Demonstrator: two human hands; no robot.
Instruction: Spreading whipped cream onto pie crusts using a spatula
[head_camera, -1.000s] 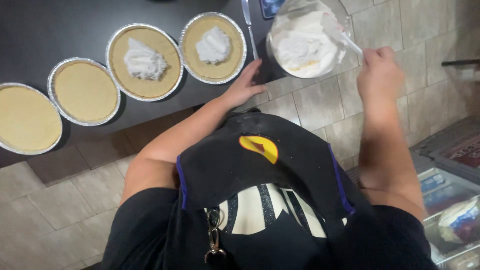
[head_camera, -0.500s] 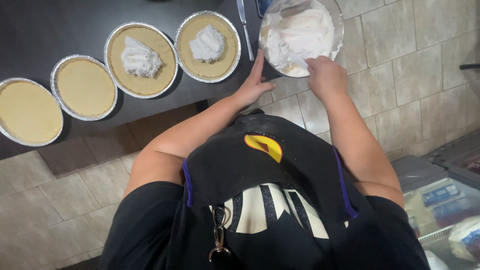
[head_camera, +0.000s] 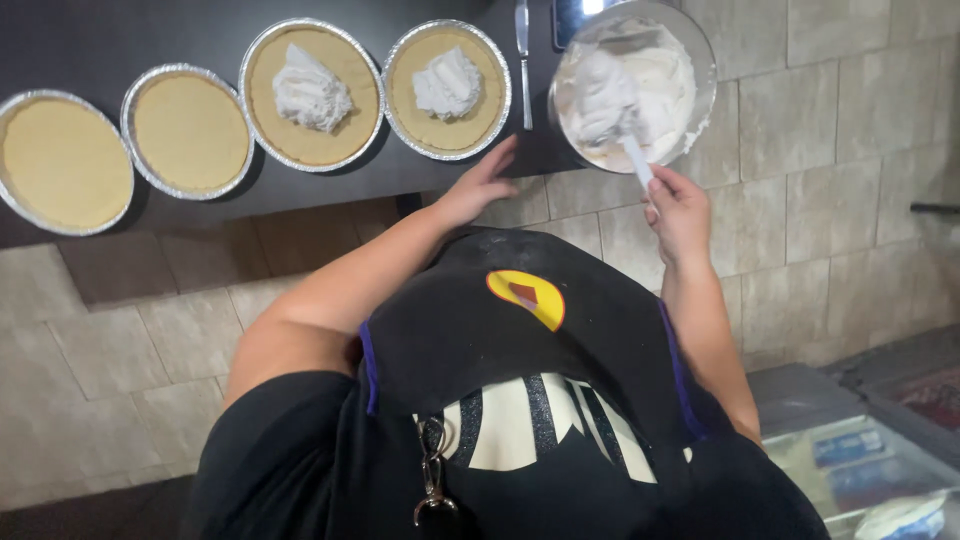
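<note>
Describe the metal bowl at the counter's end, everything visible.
The metal bowl is round, shiny and silver-looking, sitting upright at the dark counter's right end, its rim overhanging the edge. It is heaped with white whipped topping. A white-handled spatula, held by the right hand, digs into the topping. A table knife lies just left, apart.

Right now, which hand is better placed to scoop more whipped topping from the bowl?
Right hand: it grips the spatula already dipped into the bowl. Left hand rests flat on the counter edge.
</note>
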